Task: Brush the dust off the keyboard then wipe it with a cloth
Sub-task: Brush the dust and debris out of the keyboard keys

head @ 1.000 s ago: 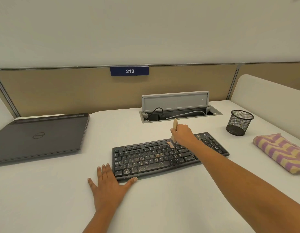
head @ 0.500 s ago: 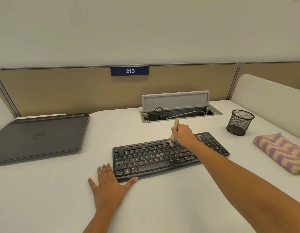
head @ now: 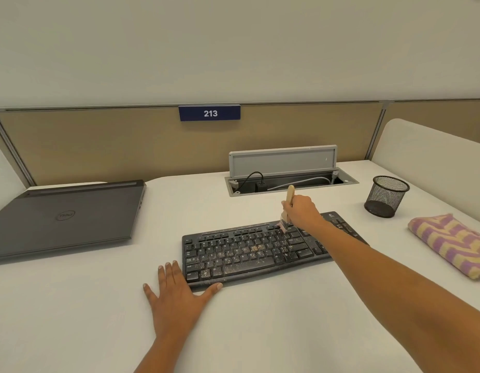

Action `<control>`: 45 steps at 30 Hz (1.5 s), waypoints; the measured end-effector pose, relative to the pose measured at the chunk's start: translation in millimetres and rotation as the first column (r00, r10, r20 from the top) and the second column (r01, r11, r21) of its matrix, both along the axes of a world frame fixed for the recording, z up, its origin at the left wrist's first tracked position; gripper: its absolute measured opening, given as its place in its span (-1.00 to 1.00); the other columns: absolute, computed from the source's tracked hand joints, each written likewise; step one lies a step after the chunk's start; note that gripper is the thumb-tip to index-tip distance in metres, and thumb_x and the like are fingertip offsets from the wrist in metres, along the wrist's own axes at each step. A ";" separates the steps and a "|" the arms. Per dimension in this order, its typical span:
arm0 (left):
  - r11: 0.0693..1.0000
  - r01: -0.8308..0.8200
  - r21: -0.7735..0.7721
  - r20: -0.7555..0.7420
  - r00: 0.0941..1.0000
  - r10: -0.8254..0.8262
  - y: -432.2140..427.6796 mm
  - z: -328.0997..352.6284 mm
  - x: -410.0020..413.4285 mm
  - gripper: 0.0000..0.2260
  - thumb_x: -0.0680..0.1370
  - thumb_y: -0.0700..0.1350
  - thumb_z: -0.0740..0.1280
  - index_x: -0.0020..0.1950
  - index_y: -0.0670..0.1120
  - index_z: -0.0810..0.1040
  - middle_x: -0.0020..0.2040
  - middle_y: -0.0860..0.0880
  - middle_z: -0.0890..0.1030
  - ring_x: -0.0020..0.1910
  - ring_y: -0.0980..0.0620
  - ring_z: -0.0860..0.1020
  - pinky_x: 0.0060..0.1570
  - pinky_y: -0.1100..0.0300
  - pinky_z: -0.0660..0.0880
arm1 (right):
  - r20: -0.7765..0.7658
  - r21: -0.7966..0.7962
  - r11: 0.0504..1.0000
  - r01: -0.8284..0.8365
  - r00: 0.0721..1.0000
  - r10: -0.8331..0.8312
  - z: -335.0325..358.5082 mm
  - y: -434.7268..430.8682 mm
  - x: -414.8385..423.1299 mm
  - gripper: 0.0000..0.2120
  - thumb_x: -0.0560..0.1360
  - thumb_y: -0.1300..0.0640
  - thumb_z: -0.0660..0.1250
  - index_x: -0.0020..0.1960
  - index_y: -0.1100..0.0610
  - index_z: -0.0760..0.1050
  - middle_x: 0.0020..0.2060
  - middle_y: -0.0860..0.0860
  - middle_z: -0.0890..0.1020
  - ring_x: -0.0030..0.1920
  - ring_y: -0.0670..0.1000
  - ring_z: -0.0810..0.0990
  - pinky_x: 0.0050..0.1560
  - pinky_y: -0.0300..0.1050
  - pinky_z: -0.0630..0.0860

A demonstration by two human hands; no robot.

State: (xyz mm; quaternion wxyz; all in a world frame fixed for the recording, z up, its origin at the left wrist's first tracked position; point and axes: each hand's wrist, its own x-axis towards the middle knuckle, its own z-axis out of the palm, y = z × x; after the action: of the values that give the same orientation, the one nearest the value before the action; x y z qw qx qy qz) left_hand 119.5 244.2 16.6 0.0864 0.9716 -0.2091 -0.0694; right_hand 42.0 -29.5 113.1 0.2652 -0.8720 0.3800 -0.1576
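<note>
Right grip [head: 300,212] clamped on wooden-handled brush [head: 290,194], bristles on far row of dusty black keyboard [head: 241,254]. Left grip [head: 177,292] flat, spread, thumb touching keyboard's near-left corner. Suggest light one-way strokes.

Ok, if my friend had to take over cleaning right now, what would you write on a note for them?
Right hand grips the small wooden-handled brush, bristles down on the top key rows of the black computer keyboard, right of its middle.
Left hand lies flat on the white desk, thumb at the keyboard's front edge.
The folded purple-and-yellow striped cloth lies on the desk's right side, no hand on it.
Done: brushing is under way. Left: dust specks cover most keys; finish brushing, then wipe with the cloth.
</note>
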 end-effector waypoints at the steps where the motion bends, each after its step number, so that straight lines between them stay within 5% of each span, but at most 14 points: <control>1: 1.000 0.001 0.001 -0.001 1.000 -0.001 0.0 -0.1 0.0 0.33 -0.05 0.58 -0.53 0.56 -0.16 -0.13 0.58 -0.05 -0.04 0.55 0.00 -0.16 0.45 -0.18 -0.13 | -0.025 0.005 1.000 -0.001 1.000 0.001 -0.6 -1.0 -0.4 -0.65 0.62 0.10 0.12 0.04 0.38 0.51 -0.05 0.27 0.61 -0.17 0.13 0.55 -0.22 -0.08 0.47; 3: 1.000 0.002 -0.001 -0.004 1.000 -0.002 -0.4 0.4 -0.3 0.33 -0.05 0.58 -0.53 0.56 -0.16 -0.13 0.58 -0.05 -0.04 0.55 0.00 -0.16 0.45 -0.18 -0.13 | -0.068 0.023 1.000 -0.011 0.998 0.012 0.1 -3.8 -0.4 -0.66 0.61 0.11 0.12 0.05 0.38 0.50 -0.04 0.28 0.62 -0.19 0.10 0.53 -0.31 -0.17 0.42; 9: 1.000 0.003 -0.003 -0.014 1.000 -0.003 0.0 1.6 -0.3 0.36 -0.09 0.58 -0.56 0.56 -0.16 -0.14 0.58 -0.05 -0.06 0.55 0.00 -0.16 0.45 -0.18 -0.15 | -0.078 0.023 1.000 0.002 0.997 0.000 14.3 -6.9 5.7 -0.77 0.61 0.11 0.13 -0.05 0.26 0.43 -0.15 0.16 0.52 -0.17 0.08 0.52 -0.16 -0.09 0.50; 17: 1.000 0.003 -0.003 -0.011 1.000 -0.003 0.3 0.5 -0.4 0.32 -0.04 0.58 -0.52 0.56 -0.16 -0.14 0.58 -0.05 -0.06 0.54 0.00 -0.17 0.45 -0.18 -0.15 | -0.060 -0.043 0.999 0.009 0.998 -0.011 -2.2 -8.1 -0.9 -0.64 0.62 0.07 0.13 0.05 0.36 0.51 -0.07 0.25 0.61 -0.19 0.07 0.51 -0.33 -0.18 0.38; 22: 1.000 0.003 -0.007 -0.010 1.000 -0.003 0.2 0.1 -0.4 0.36 -0.09 0.58 -0.57 0.56 -0.16 -0.13 0.58 -0.05 -0.05 0.55 0.00 -0.16 0.45 -0.18 -0.14 | -0.040 -0.011 1.000 -0.026 0.999 0.025 4.7 -9.6 0.8 -0.65 0.60 0.05 0.15 0.08 0.35 0.51 -0.08 0.22 0.59 -0.16 0.09 0.55 -0.13 -0.08 0.49; 29: 1.000 0.000 -0.003 -0.005 1.000 0.000 -0.1 0.6 -0.1 0.34 -0.06 0.58 -0.54 0.56 -0.15 -0.13 0.58 -0.05 -0.05 0.55 0.00 -0.16 0.45 -0.17 -0.13 | 0.174 0.296 0.920 -0.258 0.961 0.214 5.5 6.8 6.2 -0.68 0.50 0.09 0.35 0.15 0.27 0.54 -0.29 -0.01 0.58 -0.32 -0.12 0.53 -0.30 -0.37 0.50; 41: 1.000 0.001 -0.016 -0.008 1.000 -0.001 0.3 -1.4 0.7 0.32 -0.04 0.59 -0.50 0.56 -0.15 -0.14 0.58 -0.05 -0.05 0.55 0.00 -0.16 0.45 -0.18 -0.15 | -0.130 0.173 0.951 -0.256 0.951 0.279 10.3 -19.4 -13.3 -0.72 0.51 0.11 0.34 0.09 0.30 0.54 -0.28 0.00 0.55 -0.32 -0.10 0.48 -0.29 -0.31 0.42; 45: 1.000 0.000 -0.016 -0.008 1.000 0.000 0.0 -0.7 0.3 0.34 -0.06 0.59 -0.51 0.56 -0.15 -0.14 0.58 -0.05 -0.05 0.55 0.00 -0.16 0.45 -0.17 -0.15 | -0.206 0.084 0.976 -0.203 0.954 0.217 11.6 -30.1 -20.8 -0.70 0.51 0.11 0.34 0.17 0.27 0.50 0.01 0.13 0.60 -0.10 0.03 0.53 -0.08 -0.14 0.46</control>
State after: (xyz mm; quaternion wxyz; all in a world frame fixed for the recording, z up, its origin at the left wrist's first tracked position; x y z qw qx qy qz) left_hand 119.8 244.2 16.0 0.0950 0.9706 -0.2092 -0.0717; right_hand 21.2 -59.6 124.7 0.2649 -0.9107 0.3161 -0.0221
